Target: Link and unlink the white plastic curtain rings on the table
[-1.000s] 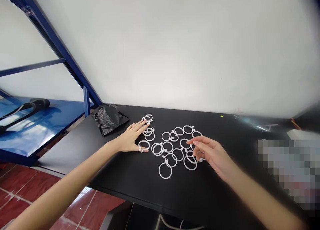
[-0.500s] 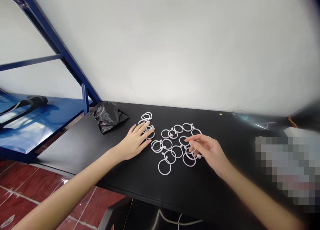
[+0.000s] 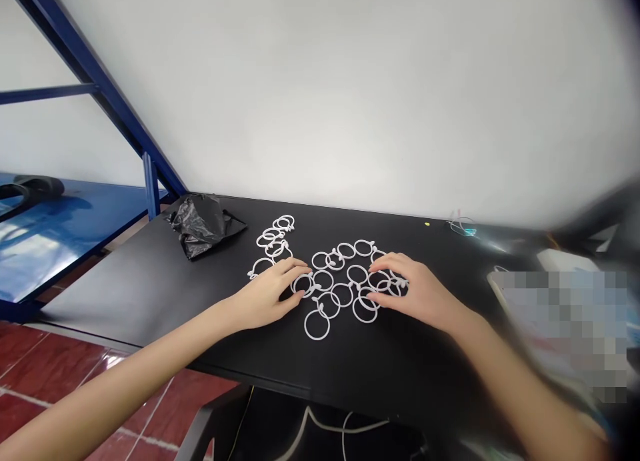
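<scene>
Where the white rings (image 3: 342, 306) lie flat on the black tabletop (image 3: 280, 361), we find their small eyelets (image 3: 321, 307) pointing various ways: the nearest ring's faces away from us, while one at the far edge of the main cluster has its eyelet to the right. Being round, the rings show us no long axis, though the smaller left group makes a row running away from us, its far end slanting right. We have the left hand (image 3: 280, 291) at an overlapping pair on the cluster's left edge, its grip moderately wide; we cannot tell if it presses them. The right hand (image 3: 413, 287) arches over the cluster's right side, its grip wide, thumb and fingers apart. Behind the left hand we see a crumpled black plastic bag (image 3: 203, 224), its contents hidden.
</scene>
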The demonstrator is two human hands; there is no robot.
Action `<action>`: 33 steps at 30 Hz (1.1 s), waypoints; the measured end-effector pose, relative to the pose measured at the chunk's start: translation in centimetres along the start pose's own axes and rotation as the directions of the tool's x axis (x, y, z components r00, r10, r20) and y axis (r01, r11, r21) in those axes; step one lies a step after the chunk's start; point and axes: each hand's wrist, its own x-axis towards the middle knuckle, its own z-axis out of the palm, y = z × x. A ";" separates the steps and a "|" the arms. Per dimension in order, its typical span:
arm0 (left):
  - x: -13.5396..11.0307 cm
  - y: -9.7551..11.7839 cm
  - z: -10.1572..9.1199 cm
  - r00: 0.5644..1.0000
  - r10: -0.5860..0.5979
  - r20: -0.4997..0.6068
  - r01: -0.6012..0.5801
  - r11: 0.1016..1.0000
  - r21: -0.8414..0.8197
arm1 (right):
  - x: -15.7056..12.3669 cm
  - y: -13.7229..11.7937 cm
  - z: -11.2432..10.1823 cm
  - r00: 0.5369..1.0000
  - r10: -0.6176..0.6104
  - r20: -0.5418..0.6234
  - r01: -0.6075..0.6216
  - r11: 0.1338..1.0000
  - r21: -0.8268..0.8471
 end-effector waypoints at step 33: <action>5.0 3.0 -1.3 0.993 0.060 0.098 -0.034 0.968 -0.251 | 0.0 -0.4 1.8 0.978 -0.041 -0.203 0.070 0.988 0.136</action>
